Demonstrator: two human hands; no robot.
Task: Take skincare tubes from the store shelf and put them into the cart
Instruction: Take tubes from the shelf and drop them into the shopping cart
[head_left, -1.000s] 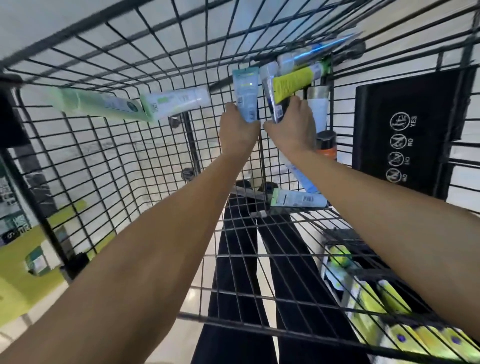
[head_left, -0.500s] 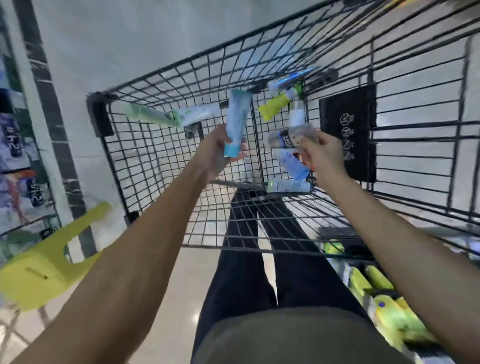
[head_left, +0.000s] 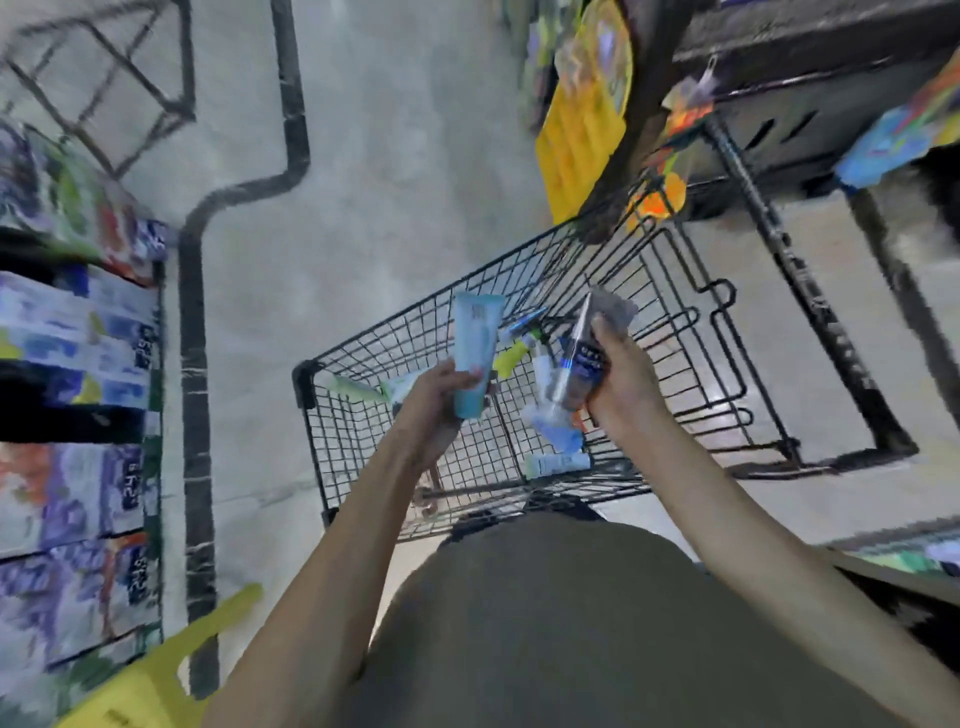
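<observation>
A black wire cart (head_left: 691, 332) stands in front of me on the store floor. My left hand (head_left: 431, 410) grips a light blue tube (head_left: 475, 353), held upright over the cart. My right hand (head_left: 618, 389) grips a silver and dark blue tube (head_left: 576, 358) above the cart's middle. Several tubes lie in the basket: a pale green one (head_left: 358, 387), a yellow one (head_left: 511, 356), a blue one (head_left: 563, 436) and a white and green one (head_left: 556, 464).
Shelves of boxed goods (head_left: 72, 395) line the left side. A yellow plastic stool (head_left: 156, 675) sits at the lower left. A dark shelf unit (head_left: 810, 130) with yellow packs (head_left: 582, 130) stands at the upper right. Pale floor (head_left: 389, 171) lies ahead.
The view has pulled up and back from the cart. Both hands have lifted higher above the basket, each still holding its tube.
</observation>
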